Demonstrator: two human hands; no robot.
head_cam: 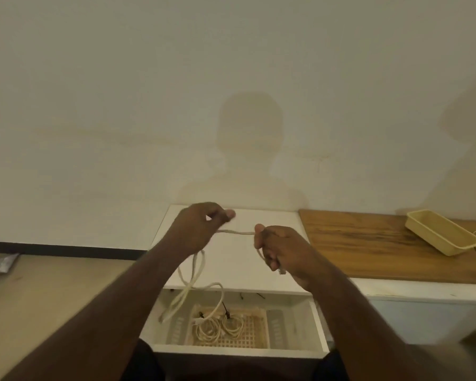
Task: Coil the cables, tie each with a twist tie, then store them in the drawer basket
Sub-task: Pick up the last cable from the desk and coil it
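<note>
Far left, a crumpled silvery packet (1,264) lies on the floor by the dark skirting. Moving in, the left hand (201,225) is raised over the white table (275,273), fingers curled around the long off-white cable (195,273), with loose loops of it hanging down below the wrist toward the open drawer. A short stretch of that cable runs level across to the right hand (279,250), which grips it in a closed fist, a pale plug end poking out beneath the fingers. The hands are apart, each clamped on the same cable, held above the table's white top.

Down below, the white drawer (231,349) stands pulled open, and inside it sits the beige lattice-bottomed plastic basket (259,329). Two coiled pale cables (220,327) lie side by side in it, each cinched with a dark twist tie (226,312).

Over to the right, a brown wooden board (368,248) covers the neighbouring top, and a cream rectangular plastic tray (443,233) rests tilted at its far right end.
</note>
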